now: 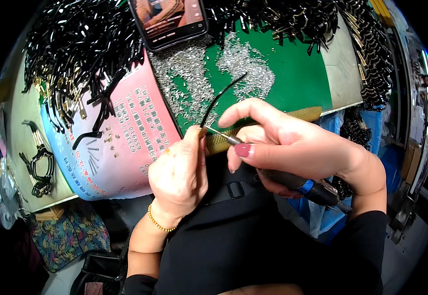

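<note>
Two hands, both busy: L hand (177,169) pinches a curved black strip (212,104), prob. an eyewear temple, by its near end, thumb against curled fingers; R hand (292,142) grips a slim black driver (319,192) w/ a blue band, thumb up at the front collar, index lifted clear. Strip is in front of the body, by the near edge of the surface, far tip pointing up & right over the green mat (297,73). Thin metal bit (217,132) runs to the L fingertips; can't tell if its tip is seated, b/c fingers cover the spot.

To do it well: pinch tight & close to the joint so the strip can't twist; line the bit up straight, no slant; press lightly, run in short bursts, ease off at first resistance. Brace R fingertips near L ones for steadiness. Mind the strip's tip: loose silver pcs (184,83) lie in heaps below, easy to scatter. Best work over the mat, so a dropped pc. is findable asap.
</note>
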Demonstrator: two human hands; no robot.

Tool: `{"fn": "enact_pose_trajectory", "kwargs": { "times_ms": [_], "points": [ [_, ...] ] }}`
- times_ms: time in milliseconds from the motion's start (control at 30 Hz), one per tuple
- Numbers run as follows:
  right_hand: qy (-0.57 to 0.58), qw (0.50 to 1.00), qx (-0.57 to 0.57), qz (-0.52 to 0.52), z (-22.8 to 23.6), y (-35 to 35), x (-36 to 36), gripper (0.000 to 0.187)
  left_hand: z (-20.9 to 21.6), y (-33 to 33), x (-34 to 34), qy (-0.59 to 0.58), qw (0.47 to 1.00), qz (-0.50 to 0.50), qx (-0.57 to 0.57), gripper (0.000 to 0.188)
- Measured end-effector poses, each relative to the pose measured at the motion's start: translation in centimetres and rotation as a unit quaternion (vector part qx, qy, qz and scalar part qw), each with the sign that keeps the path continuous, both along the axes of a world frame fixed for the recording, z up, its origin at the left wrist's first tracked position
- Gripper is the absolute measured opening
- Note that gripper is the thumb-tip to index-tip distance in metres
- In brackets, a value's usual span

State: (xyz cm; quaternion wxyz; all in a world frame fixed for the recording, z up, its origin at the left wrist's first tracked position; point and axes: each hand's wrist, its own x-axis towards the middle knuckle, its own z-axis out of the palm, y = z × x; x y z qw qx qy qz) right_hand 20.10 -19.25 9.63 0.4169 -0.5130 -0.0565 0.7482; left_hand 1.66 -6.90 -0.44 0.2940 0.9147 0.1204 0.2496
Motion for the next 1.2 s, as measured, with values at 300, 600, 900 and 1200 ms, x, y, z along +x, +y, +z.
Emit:
{"fn": "enact_pose_trajectory", "kwargs": {
  "times_ms": [300,600,900,1200],
  "points": [
    [-0.544,0.759,0.251,0.255,-1.0,3.0,-3.1,0.034,3.2,3.9,-4.0,-0.048,0.964,0.193,-0.176,0.032],
    [-0.750,0.438,0.366,0.335,-5.4,18.6,-10.5,0.017,2.7,14.1,-7.4,-0.153,0.914,0.346,-0.142,0.015],
    [-0.601,0.701,0.320,0.213,-1.9,8.5,-4.4,0.027,2.8,15.2,-3.2,0.105,0.958,0.257,0.071,0.012],
    [-0.445,0.863,0.228,0.074,-0.5,1.1,-1.6,0.017,4.3,9.4,-2.4,-0.101,0.967,0.146,-0.184,0.018]
  ]
}}
